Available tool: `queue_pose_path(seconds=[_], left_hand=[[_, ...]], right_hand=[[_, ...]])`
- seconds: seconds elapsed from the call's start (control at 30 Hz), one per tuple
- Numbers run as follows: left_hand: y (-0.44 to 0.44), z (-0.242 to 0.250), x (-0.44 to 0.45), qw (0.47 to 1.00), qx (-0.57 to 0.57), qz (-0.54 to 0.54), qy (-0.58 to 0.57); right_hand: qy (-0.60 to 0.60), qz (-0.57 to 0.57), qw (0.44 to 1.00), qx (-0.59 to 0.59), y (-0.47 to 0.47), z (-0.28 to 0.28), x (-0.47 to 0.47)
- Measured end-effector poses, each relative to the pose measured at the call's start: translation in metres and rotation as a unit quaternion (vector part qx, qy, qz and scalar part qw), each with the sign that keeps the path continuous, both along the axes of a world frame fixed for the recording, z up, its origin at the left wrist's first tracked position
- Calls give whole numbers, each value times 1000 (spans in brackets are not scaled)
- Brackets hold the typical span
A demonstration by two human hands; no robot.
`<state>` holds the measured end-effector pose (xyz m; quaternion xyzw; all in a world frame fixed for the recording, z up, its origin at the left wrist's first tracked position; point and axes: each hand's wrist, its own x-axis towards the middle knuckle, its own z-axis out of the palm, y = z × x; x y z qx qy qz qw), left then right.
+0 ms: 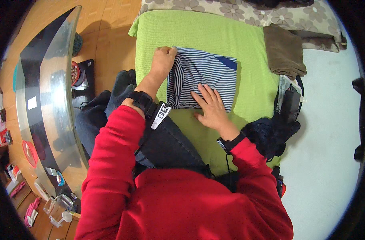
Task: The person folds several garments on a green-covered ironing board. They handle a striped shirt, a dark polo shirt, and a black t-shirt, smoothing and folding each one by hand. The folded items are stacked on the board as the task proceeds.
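A navy-and-white striped garment (206,69) lies folded into a rough rectangle on a lime-green cover (248,90). It has a solid navy patch at its far right corner. My left hand (164,58) pinches the garment's far left corner, its fingertips curled out of sight against the cloth. Along the left side the fabric is bunched in creases. Flat on the near part of the garment rests my right hand (211,109), fingers spread, holding nothing. Both wrists wear black straps, and the left one carries a white tag with printed codes.
A folded brown cloth (284,51) sits at the cover's far right edge, with a dark bag (290,96) and dark navy fabric (260,135) nearer. Left stands a glass-topped table (56,75) with a clear pitcher (61,204) near its end. A flower-print cushion (230,10) lies beyond.
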<state>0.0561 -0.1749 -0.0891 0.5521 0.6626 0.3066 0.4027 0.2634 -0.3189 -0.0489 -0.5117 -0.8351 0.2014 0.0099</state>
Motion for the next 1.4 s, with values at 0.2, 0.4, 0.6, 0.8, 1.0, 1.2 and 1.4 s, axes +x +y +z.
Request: queue_pose_path(seconds=[0.2,0.4,0.6,0.8,1.0,1.2,1.4], left_hand=[[-40,39,-8,994,-58,-6,87],[-86,48,5,978,-112,-108,138],[-106,42,-1,974,-46,-135,179],[-115,23,-9,960,-94,-162,207],[-110,19,-14,954,-108,-169,221],[-106,19,-16,954,-132,-149,225],[-108,7,-16,949,-135,-175,227]], right_hand=[[165,-28,983,74,30,18,-2],[211,-45,957,191,128,24,-31],[12,33,999,25,173,6,-72],[91,-32,974,204,173,-26,-76],[60,-41,979,190,156,-29,-78],[77,38,978,192,92,10,-60],[42,45,992,109,81,-22,-55]])
